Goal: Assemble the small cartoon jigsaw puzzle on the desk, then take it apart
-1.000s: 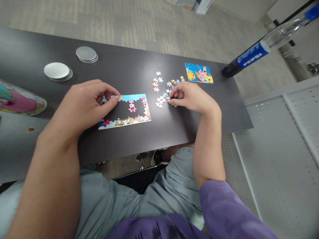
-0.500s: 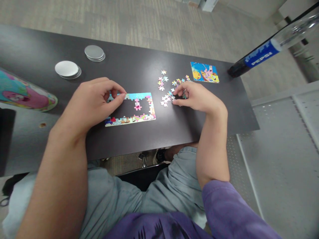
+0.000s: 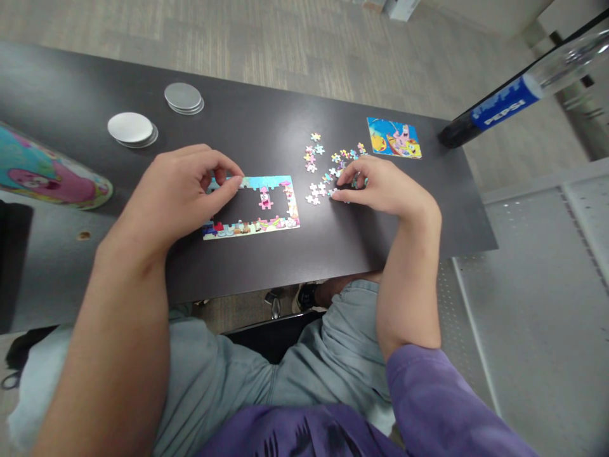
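A partly joined jigsaw puzzle (image 3: pixel 278 222) lies on the dark table, its border pieces forming a frame. Within that frame sits a small pink cartoon-character section (image 3: pixel 265 199), apart from the frame's lower edge. My left hand (image 3: pixel 183 181) covers the puzzle's left end; its thumb and index tips come together at the upper edge, and whatever is between them is hidden. Over a scatter of loose puzzle pieces (image 3: pixel 314 190) hovers my right hand (image 3: pixel 380 184), thumb and index apart, with no piece visible between them. Its fingers hide some of the pieces.
A colourful picture card (image 3: pixel 394 138) lies behind the loose pieces. Near the table's right end stands a Pepsi bottle (image 3: pixel 504 109). White discs (image 3: pixel 130 127) and grey discs (image 3: pixel 183 96) are stacked at the far left, beside a printed cylinder (image 3: pixel 52 174).
The view has shifted slightly. My right thumb and index remain among the loose pieces, with only a small shift. The left hand keeps its place on the puzzle.
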{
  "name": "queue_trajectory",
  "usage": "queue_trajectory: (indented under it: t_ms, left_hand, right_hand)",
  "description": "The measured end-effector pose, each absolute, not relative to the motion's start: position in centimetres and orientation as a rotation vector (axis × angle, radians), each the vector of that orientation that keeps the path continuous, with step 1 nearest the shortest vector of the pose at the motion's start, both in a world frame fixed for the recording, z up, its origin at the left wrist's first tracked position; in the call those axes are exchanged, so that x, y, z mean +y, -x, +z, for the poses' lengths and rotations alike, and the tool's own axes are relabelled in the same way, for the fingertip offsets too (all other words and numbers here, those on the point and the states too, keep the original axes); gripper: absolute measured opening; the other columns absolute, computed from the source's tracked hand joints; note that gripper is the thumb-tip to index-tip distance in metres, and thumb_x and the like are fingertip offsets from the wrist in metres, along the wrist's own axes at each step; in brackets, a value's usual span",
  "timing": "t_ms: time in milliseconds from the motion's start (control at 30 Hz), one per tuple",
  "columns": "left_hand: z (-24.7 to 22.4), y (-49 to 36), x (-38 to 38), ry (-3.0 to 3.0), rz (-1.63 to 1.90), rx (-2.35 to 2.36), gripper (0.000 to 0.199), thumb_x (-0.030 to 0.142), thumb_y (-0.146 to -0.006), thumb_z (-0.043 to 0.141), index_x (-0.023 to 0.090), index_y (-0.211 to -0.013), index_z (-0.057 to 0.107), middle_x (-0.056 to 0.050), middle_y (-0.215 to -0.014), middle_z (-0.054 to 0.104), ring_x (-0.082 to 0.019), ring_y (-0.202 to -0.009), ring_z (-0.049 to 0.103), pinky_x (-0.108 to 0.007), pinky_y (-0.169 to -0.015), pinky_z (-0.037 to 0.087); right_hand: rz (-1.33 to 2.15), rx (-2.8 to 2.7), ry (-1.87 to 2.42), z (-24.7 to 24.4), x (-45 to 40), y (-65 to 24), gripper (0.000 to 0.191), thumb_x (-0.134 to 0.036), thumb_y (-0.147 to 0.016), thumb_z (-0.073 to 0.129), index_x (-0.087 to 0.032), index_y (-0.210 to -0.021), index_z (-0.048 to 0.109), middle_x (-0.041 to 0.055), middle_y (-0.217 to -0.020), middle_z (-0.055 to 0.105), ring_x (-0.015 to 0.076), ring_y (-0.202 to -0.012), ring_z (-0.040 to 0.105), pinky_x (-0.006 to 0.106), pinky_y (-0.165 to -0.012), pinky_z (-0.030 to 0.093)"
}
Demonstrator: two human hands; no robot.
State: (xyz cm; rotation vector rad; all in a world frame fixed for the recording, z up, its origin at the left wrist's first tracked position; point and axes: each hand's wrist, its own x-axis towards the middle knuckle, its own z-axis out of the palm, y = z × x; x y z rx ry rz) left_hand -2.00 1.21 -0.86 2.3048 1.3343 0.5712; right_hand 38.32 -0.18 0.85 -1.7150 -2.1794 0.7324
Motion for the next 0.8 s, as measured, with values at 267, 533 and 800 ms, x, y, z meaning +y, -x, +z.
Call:
queue_trajectory:
  t_ms: [267,533,800]
  left_hand:
    - [-2.5,2.1,2.0,-2.341,0.748,1.296,0.035,0.050,-0.108,0.064,0.027,-0.107,0.091,-0.003,-0.092,0.074,-0.024,-0.075,0.064,-0.043,-0.079,0.051]
    - [-2.1,2.2,1.8,-2.315,0.734,1.299,0.030,0.051,-0.110,0.064,0.031,-0.106,0.086,-0.004,-0.094,0.075,-0.027,-0.080,0.068,-0.046,-0.081,0.050]
    - [-2.4,2.3,2.1,-2.348,0.744,1.271,0.030,0.050,-0.110,0.066,0.030,-0.106,0.088,-0.003,-0.093,0.076,-0.026,-0.077,0.066,-0.045,-0.078,0.049]
  right_hand:
    - [0.733,-2.306,1.705,1.9,-0.5,-37.4,0.022,-0.012,-0.098,0.084,-0.030,-0.106,0.094,0.0063,-0.112,0.091,0.0333,-0.107,0.082,0.048,-0.101,0.062]
    - [0.708,-2.294,1.761,2.0,-0.7,-37.9,0.014,-0.034,-0.098,0.102,-0.033,-0.105,0.090,0.0104,-0.118,0.088,0.0396,-0.110,0.082,0.055,-0.104,0.065]
    - [0.854,-2.238,1.731,2.3,-0.9,-36.9,0.017,-0.028,-0.095,0.096,-0.033,-0.095,0.080,0.0089,-0.110,0.089,0.0386,-0.106,0.082,0.055,-0.102,0.066]
